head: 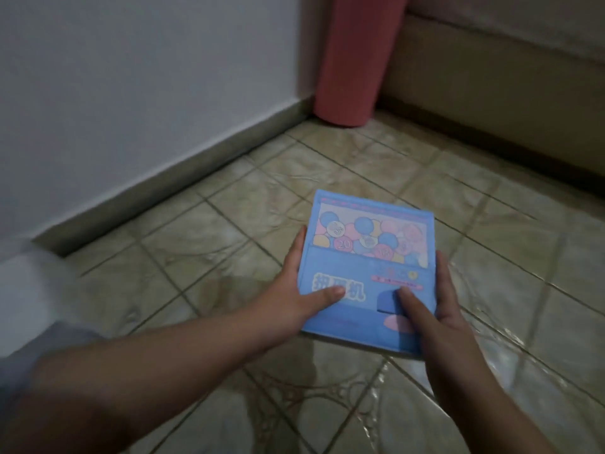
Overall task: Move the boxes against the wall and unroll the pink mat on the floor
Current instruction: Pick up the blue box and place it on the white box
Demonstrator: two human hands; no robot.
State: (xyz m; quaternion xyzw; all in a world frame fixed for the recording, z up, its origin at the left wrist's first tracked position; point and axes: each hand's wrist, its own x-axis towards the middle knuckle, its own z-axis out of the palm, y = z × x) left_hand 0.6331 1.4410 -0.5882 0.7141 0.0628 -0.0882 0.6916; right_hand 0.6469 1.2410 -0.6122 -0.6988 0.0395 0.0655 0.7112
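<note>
While both my left hand and right hand gripped the blue box by its sides above the tiled floor, well short of the wall, the pink mat stood rolled in the corner, so I judged most work remained.

Tiled floor bears upright rolled pink mat in corner.

Both hands' grip curled, thumbs uppermost
</note>
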